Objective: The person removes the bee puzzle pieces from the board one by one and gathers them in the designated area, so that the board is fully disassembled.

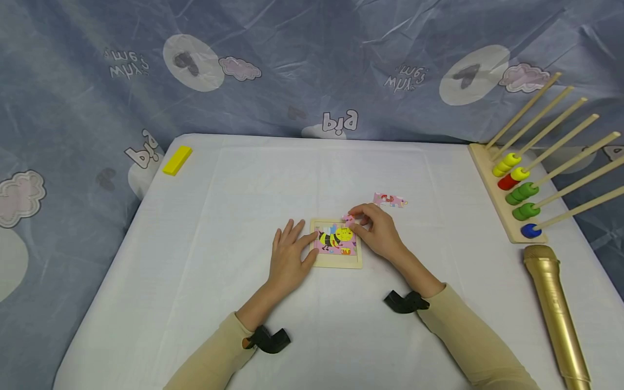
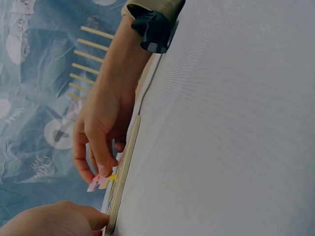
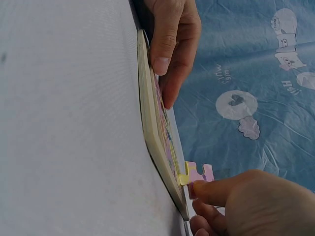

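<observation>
A small wooden jigsaw tray (image 1: 336, 262) with a bee picture (image 1: 336, 238) in it lies flat on the white-covered table. My right hand (image 1: 380, 230) pinches a pink and yellow puzzle piece (image 3: 197, 173) between thumb and fingers, tilted up at the tray's upper right. At the left edge, my left hand (image 1: 290, 254) rests with fingers spread and fairly straight, thumb and index finger touching the tray. In the right wrist view, that left thumb (image 3: 161, 64) lies along the tray's rim. Another pink puzzle piece (image 1: 390, 200) lies beyond my right hand.
On the right stands a wooden peg rack (image 1: 492, 200) with colored beads and long rods. A gold microphone (image 1: 556, 314) lies in front of it. A yellow block (image 1: 177, 160) sits at the far left corner. Printed blue cloth (image 1: 292, 81) hangs behind the table.
</observation>
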The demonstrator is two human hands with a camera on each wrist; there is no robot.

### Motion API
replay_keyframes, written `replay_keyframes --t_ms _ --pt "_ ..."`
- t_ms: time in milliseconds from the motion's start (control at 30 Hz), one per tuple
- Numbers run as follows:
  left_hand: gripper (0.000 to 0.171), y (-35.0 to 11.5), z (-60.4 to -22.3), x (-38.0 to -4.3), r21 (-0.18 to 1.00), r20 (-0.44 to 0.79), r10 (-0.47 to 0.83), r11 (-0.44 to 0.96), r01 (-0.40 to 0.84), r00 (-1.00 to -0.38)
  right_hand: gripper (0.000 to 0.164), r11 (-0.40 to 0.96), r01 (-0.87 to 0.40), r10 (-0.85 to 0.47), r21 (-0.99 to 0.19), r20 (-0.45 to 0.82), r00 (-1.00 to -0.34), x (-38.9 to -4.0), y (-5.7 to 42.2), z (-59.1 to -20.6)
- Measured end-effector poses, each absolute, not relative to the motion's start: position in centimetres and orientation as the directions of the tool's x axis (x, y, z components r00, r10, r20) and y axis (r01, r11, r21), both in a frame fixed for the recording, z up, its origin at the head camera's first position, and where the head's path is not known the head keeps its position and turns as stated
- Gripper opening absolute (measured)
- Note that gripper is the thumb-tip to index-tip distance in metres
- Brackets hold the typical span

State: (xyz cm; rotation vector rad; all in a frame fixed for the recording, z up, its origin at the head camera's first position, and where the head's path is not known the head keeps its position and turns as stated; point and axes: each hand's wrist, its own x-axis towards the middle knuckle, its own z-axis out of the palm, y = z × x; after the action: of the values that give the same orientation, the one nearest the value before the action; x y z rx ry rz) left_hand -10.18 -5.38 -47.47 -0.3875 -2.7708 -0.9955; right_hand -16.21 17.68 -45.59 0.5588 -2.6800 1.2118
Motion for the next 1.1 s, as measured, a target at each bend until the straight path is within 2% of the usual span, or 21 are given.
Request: replay_keyframes --t_ms 233,533,733,967,1100 --pt "0.036 -5.4 -47.3 -10.1 0.595 0.241 0.186 0.747 0.297 -0.952 0.019 0.546 -0.403 -0.278 -0.735 0.295 -0.914 -16.1 17.6 -45.3" --pt "0.036 -5.4 -47.5 -10.2 0.599 0.237 0.189 0.744 0.296 -0.953 0.023 0.439 -0.254 -0.154 -0.862 0.206 -0.966 -16.8 19.1 -43.9" --pt "0.036 -5.4 -47.5 -10.2 0.598 0.247 0.188 0.743 0.302 -0.951 0.026 0.445 -0.177 -0.032 -0.878 0.182 -0.983 -18.3 22.4 -43.0" --pt "0.036 -5.4 -47.6 -10.3 0.596 0.252 0.188 0.742 0.305 -0.949 0.025 0.555 -0.058 0.105 -0.830 0.139 -0.985 -19.3 27.2 -42.8" --pt "0.036 -5.3 -47.8 -10.2 0.598 0.246 0.187 0.743 0.301 -0.951 0.026 0.573 0.021 0.152 -0.819 0.081 -0.985 -19.5 28.9 -42.8"
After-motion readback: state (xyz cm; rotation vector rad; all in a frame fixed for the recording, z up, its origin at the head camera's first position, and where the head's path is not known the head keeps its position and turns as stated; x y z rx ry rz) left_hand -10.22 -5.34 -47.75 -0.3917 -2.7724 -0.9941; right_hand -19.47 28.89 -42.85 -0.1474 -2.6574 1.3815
